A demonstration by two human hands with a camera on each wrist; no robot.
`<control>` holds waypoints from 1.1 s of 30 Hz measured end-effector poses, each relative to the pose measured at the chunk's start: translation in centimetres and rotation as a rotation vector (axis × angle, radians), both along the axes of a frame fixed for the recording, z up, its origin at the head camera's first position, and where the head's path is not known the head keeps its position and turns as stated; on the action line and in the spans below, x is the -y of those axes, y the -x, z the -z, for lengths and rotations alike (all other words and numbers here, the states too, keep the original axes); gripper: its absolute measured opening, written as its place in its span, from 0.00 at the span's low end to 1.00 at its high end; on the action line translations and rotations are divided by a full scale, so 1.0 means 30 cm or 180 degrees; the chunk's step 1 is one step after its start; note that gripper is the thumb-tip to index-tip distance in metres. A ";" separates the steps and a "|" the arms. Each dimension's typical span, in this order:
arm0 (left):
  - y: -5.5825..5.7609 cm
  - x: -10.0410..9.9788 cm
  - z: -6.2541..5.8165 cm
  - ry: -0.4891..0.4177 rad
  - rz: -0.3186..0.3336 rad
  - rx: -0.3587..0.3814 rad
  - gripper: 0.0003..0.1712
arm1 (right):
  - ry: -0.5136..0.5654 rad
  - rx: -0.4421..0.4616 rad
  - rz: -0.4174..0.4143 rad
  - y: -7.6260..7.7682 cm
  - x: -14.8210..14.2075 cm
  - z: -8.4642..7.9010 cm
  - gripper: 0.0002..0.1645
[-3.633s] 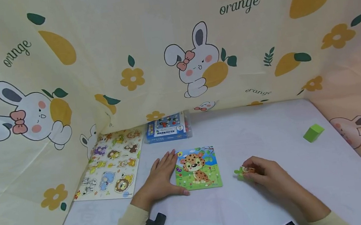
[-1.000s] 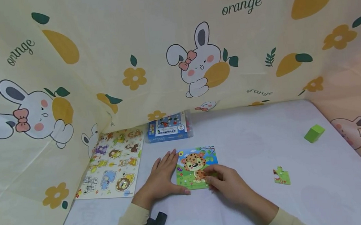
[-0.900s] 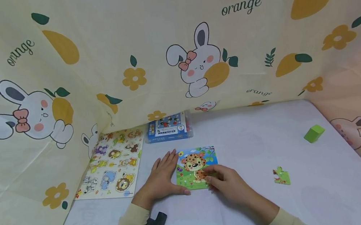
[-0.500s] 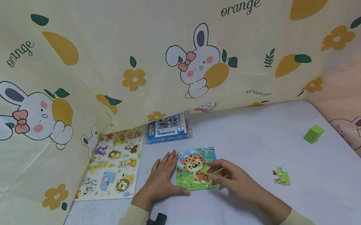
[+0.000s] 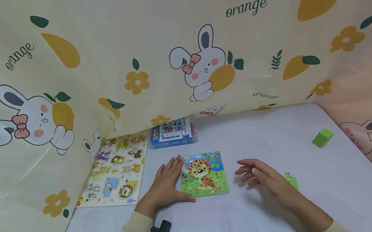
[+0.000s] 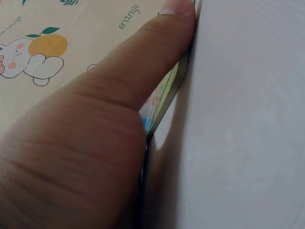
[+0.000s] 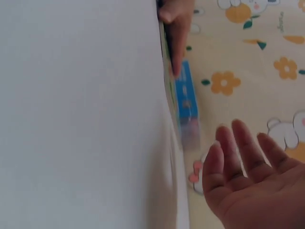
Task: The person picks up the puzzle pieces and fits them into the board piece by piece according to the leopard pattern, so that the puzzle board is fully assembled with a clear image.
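Observation:
A square leopard jigsaw puzzle (image 5: 203, 174) lies flat on the table in the head view. My left hand (image 5: 167, 183) rests along its left side, fingers spread straight and thumb stretched by the near left corner. In the left wrist view the thumb (image 6: 147, 52) runs along the puzzle's edge. To the right of the puzzle, my right hand (image 5: 266, 177) hovers with loosely bent fingers and nothing in them. The right wrist view shows those fingers (image 7: 245, 150) apart and bare. A green jigsaw piece (image 5: 292, 181) lies beyond the right wrist, partly hidden by it.
An animal puzzle board (image 5: 114, 171) lies at the left beside the curtain. Behind the leopard puzzle stands a blue box (image 5: 172, 133) in clear plastic. A green block (image 5: 323, 138) sits toward the table's right edge. The printed curtain (image 5: 259, 41) closes off the back.
Earlier the right hand held small jigsaw pieces; one was laid on the table. It then worked at the puzzle's lower right, and has now let go and drawn right. The left hand stayed put.

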State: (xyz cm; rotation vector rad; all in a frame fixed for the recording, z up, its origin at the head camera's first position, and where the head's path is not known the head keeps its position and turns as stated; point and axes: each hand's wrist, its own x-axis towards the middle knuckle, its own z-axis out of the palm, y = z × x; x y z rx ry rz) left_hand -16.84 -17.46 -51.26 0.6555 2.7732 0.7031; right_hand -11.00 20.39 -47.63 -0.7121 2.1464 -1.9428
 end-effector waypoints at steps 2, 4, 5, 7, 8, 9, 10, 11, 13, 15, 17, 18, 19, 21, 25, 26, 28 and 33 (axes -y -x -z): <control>0.001 0.000 0.003 0.0013 0.0002 -0.0009 0.85 | 0.0091 -0.0003 -0.0041 0.000 -0.038 -0.005 0.29; 0.003 0.001 0.006 0.0030 0.0006 -0.0021 0.85 | 0.0197 -0.0024 -0.0099 0.002 -0.077 -0.006 0.33; 0.003 0.002 0.008 0.0032 0.0008 -0.0026 0.85 | 0.0262 -0.0036 -0.0144 0.004 -0.097 -0.006 0.34; 0.004 0.003 0.009 0.0030 0.0010 -0.0022 0.86 | 0.0373 -0.0059 -0.0221 0.007 -0.138 -0.005 0.37; 0.004 0.004 0.009 0.0028 0.0011 -0.0019 0.86 | 0.0423 -0.0054 -0.0245 0.008 -0.157 -0.004 0.38; 0.004 0.004 0.009 0.0026 0.0015 -0.0021 0.86 | 0.0463 -0.0047 -0.0246 0.008 -0.176 -0.003 0.39; 0.004 0.004 0.009 0.0016 0.0016 -0.0024 0.85 | 0.0484 -0.0075 -0.0251 0.008 -0.195 -0.003 0.39; 0.004 0.004 0.008 0.0011 0.0017 -0.0017 0.86 | 0.0511 -0.0094 -0.0241 0.008 -0.213 -0.003 0.40; 0.004 0.004 0.007 0.0015 0.0020 -0.0021 0.86 | 0.0546 -0.0122 -0.0195 0.007 -0.248 -0.001 0.41; 0.005 0.003 0.007 0.0023 0.0021 -0.0028 0.85 | 0.0583 -0.0160 -0.0126 0.006 -0.282 0.002 0.41; 0.004 0.003 0.006 0.0034 0.0015 -0.0022 0.85 | 0.0593 -0.0163 -0.0044 0.005 -0.316 0.007 0.41; 0.003 0.003 0.005 0.0035 0.0013 -0.0023 0.85 | 0.0595 -0.0143 0.0004 0.005 -0.334 0.010 0.41; 0.002 0.002 0.004 0.0032 0.0009 -0.0019 0.85 | 0.0615 -0.0105 0.0072 0.005 -0.351 0.014 0.40; 0.001 0.000 0.003 0.0027 0.0005 -0.0019 0.85 | 0.0620 -0.0035 0.0187 0.003 -0.386 0.027 0.39; -0.001 -0.002 0.000 0.0008 0.0001 -0.0011 0.85 | 0.0381 -0.0046 0.0560 0.002 -0.435 0.065 0.33; -0.001 -0.002 0.000 0.0006 0.0002 -0.0008 0.85 | 0.0186 -0.0143 0.0668 0.002 -0.443 0.076 0.32; -0.002 -0.001 0.000 0.0000 0.0004 -0.0001 0.85 | -0.0364 -0.0318 0.0936 0.001 -0.449 0.095 0.29; 0.001 0.001 0.002 0.0018 0.0002 -0.0019 0.85 | -0.1662 -0.0394 0.1133 0.004 -0.442 0.117 0.36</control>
